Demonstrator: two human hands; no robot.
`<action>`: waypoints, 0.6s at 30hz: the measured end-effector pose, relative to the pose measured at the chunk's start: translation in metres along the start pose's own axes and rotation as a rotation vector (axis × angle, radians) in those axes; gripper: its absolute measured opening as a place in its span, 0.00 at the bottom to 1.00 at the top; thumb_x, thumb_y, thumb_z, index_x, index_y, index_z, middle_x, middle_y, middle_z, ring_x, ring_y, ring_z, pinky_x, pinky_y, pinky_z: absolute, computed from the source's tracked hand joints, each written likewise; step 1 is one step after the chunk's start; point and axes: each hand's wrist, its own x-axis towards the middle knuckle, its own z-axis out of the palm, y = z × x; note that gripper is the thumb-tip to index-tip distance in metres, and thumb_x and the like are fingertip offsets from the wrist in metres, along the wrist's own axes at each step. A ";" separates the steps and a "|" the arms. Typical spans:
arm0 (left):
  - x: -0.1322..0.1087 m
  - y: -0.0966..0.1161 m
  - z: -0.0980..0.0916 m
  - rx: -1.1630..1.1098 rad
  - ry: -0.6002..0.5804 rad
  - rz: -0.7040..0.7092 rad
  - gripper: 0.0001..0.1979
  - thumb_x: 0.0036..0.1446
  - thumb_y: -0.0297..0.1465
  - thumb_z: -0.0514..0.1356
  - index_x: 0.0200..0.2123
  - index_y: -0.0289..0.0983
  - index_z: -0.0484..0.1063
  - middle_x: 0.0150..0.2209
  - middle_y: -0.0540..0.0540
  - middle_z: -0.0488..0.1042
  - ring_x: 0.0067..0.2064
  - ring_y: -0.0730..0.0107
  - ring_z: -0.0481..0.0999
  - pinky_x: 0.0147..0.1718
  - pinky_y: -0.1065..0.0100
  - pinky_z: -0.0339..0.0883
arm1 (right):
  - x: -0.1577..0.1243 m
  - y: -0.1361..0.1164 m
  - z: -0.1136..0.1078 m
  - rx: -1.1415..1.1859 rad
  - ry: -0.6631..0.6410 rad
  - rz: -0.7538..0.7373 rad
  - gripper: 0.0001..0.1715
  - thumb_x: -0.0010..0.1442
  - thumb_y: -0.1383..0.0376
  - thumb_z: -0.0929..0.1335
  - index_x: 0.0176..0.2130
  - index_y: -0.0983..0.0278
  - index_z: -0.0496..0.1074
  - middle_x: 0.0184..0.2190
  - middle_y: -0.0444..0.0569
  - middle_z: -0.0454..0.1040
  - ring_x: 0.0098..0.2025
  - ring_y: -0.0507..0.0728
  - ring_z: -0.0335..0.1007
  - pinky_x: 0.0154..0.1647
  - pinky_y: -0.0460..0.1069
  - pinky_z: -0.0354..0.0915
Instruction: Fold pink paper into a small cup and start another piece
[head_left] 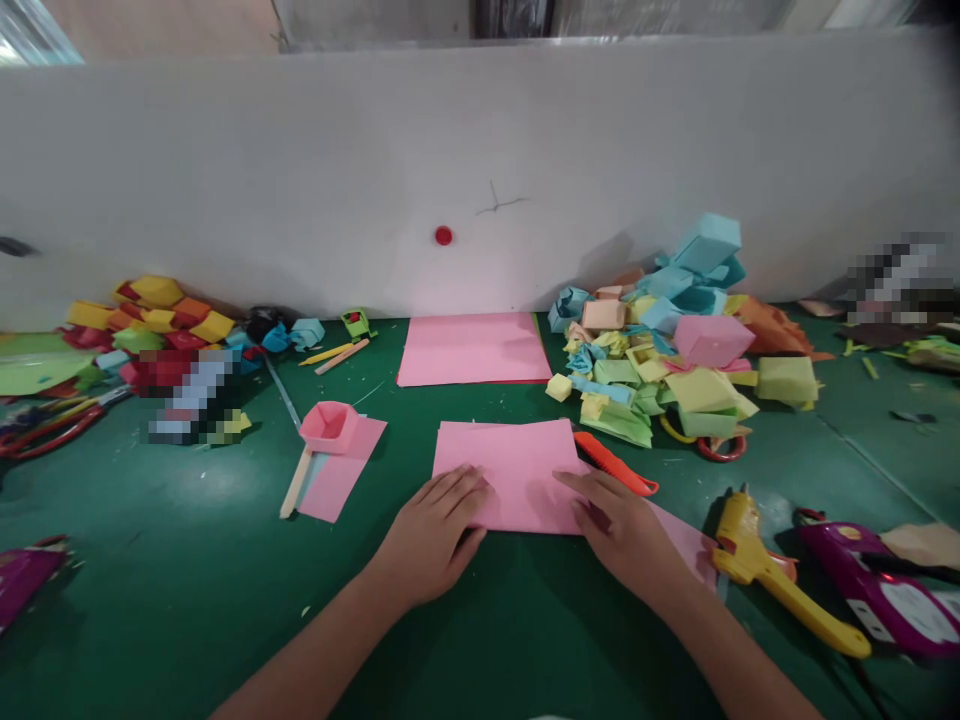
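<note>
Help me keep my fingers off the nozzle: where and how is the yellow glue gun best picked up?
Probably by the middle of the handle, with the right hand coming from above on the near side. The glue gun lies on the table with its nozzle pointing away, while the slim handle slants toward the near right, uncovered.

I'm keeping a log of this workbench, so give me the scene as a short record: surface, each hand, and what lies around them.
Surface: green table
Left hand: on the left part of the pink sheet
Right hand: on the sheet's right edge
Beyond the sheet: stacked pink paper
To the left: pink paper box, wooden stick
To the right: orange-handled tool, yellow glue gun
Right, farther back: multicoloured heap of paper pieces
</note>
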 end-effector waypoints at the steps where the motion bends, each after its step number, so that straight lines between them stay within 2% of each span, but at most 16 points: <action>1: 0.000 -0.001 0.001 -0.011 -0.012 -0.010 0.23 0.67 0.32 0.53 0.64 0.35 0.63 0.66 0.40 0.65 0.67 0.56 0.62 0.65 0.52 0.60 | 0.000 0.000 0.001 -0.021 0.023 -0.014 0.22 0.66 0.66 0.61 0.56 0.59 0.72 0.49 0.56 0.72 0.47 0.61 0.74 0.47 0.56 0.72; 5: 0.002 -0.003 0.001 -0.037 -0.043 0.006 0.26 0.67 0.31 0.53 0.67 0.38 0.58 0.67 0.42 0.63 0.68 0.56 0.61 0.66 0.50 0.58 | 0.000 -0.004 -0.001 -0.229 0.127 -0.051 0.18 0.64 0.65 0.64 0.51 0.60 0.75 0.54 0.59 0.68 0.54 0.67 0.68 0.53 0.64 0.69; 8: 0.002 -0.004 0.000 -0.024 -0.067 0.039 0.26 0.67 0.31 0.53 0.68 0.40 0.58 0.68 0.43 0.62 0.69 0.54 0.59 0.67 0.49 0.56 | 0.001 -0.014 -0.008 -0.385 0.160 -0.077 0.20 0.64 0.64 0.65 0.54 0.61 0.75 0.59 0.60 0.65 0.58 0.72 0.62 0.55 0.69 0.65; 13: 0.000 -0.005 0.002 -0.035 -0.045 0.050 0.29 0.66 0.29 0.54 0.69 0.42 0.57 0.69 0.43 0.61 0.69 0.54 0.59 0.67 0.48 0.56 | 0.016 -0.045 -0.016 -0.395 0.008 -0.170 0.22 0.67 0.61 0.63 0.57 0.58 0.73 0.60 0.57 0.69 0.61 0.71 0.61 0.59 0.69 0.62; 15: 0.000 -0.005 0.004 -0.026 -0.040 0.051 0.29 0.65 0.29 0.55 0.69 0.42 0.57 0.69 0.42 0.60 0.70 0.53 0.58 0.67 0.48 0.56 | 0.031 -0.058 -0.011 -0.389 -0.077 -0.215 0.24 0.68 0.60 0.62 0.60 0.60 0.71 0.63 0.57 0.68 0.64 0.72 0.60 0.62 0.69 0.58; 18: 0.000 -0.006 0.007 -0.010 -0.040 0.041 0.25 0.65 0.32 0.56 0.65 0.39 0.64 0.68 0.40 0.62 0.70 0.50 0.58 0.67 0.46 0.54 | 0.062 -0.072 0.006 -0.338 -0.249 -0.304 0.29 0.70 0.54 0.61 0.64 0.63 0.66 0.67 0.57 0.63 0.67 0.70 0.56 0.66 0.67 0.55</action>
